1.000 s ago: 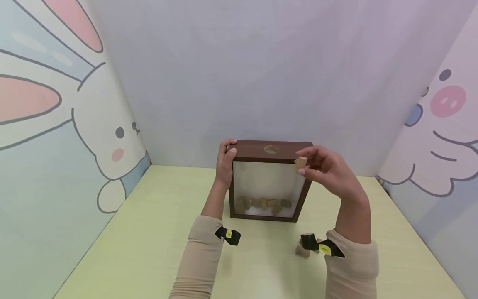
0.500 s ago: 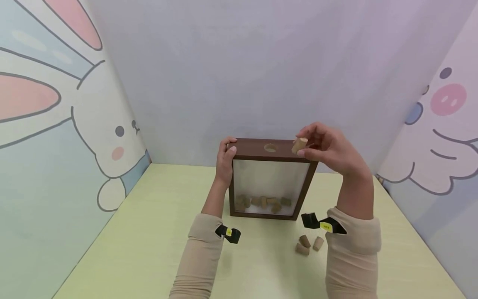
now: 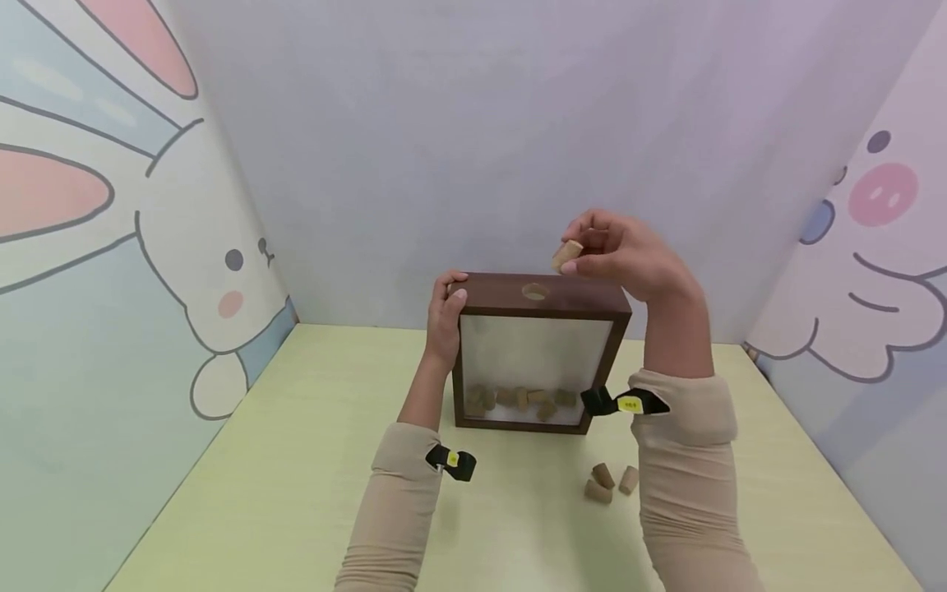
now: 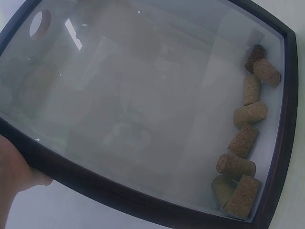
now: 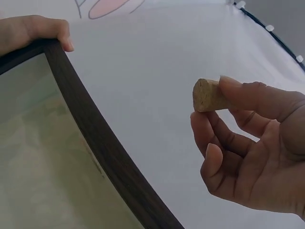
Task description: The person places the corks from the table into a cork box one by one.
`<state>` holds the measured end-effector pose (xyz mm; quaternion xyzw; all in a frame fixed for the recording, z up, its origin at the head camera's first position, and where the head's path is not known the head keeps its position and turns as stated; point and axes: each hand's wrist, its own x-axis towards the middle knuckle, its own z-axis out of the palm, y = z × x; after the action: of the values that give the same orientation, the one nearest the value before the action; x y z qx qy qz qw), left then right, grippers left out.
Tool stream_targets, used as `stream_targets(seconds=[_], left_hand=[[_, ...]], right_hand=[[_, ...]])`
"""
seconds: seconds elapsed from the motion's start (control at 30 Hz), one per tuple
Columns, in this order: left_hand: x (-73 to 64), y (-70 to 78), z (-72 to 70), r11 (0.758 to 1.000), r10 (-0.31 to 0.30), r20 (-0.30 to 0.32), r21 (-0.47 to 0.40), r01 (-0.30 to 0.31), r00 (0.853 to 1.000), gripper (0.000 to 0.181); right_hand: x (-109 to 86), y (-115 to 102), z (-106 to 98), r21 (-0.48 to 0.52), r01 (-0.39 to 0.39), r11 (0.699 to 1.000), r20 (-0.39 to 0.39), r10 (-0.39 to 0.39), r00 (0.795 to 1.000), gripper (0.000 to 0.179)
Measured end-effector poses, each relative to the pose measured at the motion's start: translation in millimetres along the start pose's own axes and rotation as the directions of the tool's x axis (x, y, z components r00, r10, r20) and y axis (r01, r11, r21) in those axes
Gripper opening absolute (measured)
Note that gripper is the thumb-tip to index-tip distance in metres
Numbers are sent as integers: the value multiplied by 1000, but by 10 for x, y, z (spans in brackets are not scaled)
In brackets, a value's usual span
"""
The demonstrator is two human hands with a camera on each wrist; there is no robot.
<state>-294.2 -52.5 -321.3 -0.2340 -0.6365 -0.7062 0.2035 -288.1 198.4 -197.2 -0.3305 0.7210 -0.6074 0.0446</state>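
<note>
A dark brown shadow box (image 3: 543,370) with a clear front stands upright on the table, a round hole (image 3: 536,292) in its top. Several corks (image 4: 250,114) lie along its bottom behind the pane. My left hand (image 3: 444,321) grips the box's upper left corner, thumb at the front and fingers over the top. Between thumb and fingers, my right hand (image 3: 625,255) pinches one cork (image 3: 567,256) above the top, a little right of the hole. In the right wrist view this cork (image 5: 209,95) is held tilted, apart from the frame.
Three loose corks (image 3: 602,483) lie on the pale yellow-green table (image 3: 296,493), to the right in front of the box. A plain light curtain (image 3: 481,148) hangs behind. Cartoon panels (image 3: 185,247) stand at both sides.
My right hand has risen from the box's right upper edge and moved left with the cork, now over the top. The loose corks have come into view. My left hand stays put.
</note>
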Motion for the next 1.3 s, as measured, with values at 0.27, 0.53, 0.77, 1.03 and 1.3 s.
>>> stream_targets(seconds=[0.27, 0.53, 0.77, 1.03, 1.3], left_hand=[[11, -1, -6, 1000, 0, 3, -5, 0, 1000, 46], [39, 10, -27, 1000, 10, 2, -12, -10, 1000, 46], [27, 33, -53, 1000, 7, -12, -5, -8, 1000, 46], [-7, 28, -71, 1000, 1, -5, -2, -1, 1000, 46], [-18, -7, -44, 1000, 9, -4, 1, -9, 1000, 45]], right_hand=[[285, 56, -51, -75, -204, 976, 133, 212, 968, 17], [544, 159, -50, -188, -421, 888, 114, 445, 888, 19], [672, 145, 14, -276, -474, 836, 149, 525, 838, 22], [757, 131, 77, -356, -525, 773, 184, 609, 771, 23], [759, 133, 63, -392, -530, 752, 221, 636, 740, 26]])
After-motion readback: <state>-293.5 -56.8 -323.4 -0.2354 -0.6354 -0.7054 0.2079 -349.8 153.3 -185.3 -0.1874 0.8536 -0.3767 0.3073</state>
